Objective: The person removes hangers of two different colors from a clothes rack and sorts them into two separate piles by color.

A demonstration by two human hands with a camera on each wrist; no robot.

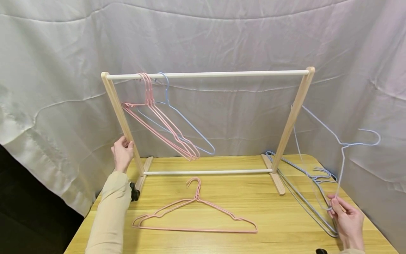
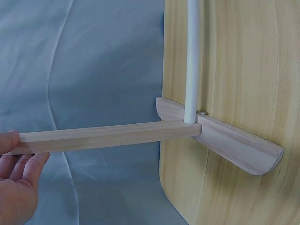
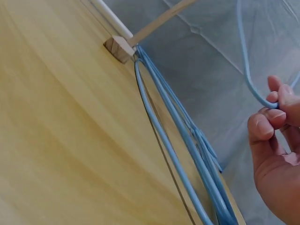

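My left hand (image 1: 123, 153) grips the left wooden post (image 1: 115, 100) of a clothes rack, thumb on one side and fingers on the other. At the right, a light blue wire hanger (image 1: 358, 143) is raised above the table, its hook pointing right. My right hand (image 1: 349, 220) pinches this hanger by one lower corner; the right wrist view shows the bent wire (image 3: 248, 82) between thumb and fingers. Several pink hangers (image 1: 150, 95) and a blue hanger (image 1: 167, 88) hang near the left end of the rack's white top bar (image 1: 222, 74).
Pink hangers (image 1: 196, 231) lie overlapped on the wooden table (image 1: 222, 197) in front of the rack. More blue hangers (image 1: 317, 178) lie stacked at the right, beside the rack's right foot (image 1: 277, 184). A grey curtain (image 1: 238, 42) hangs behind.
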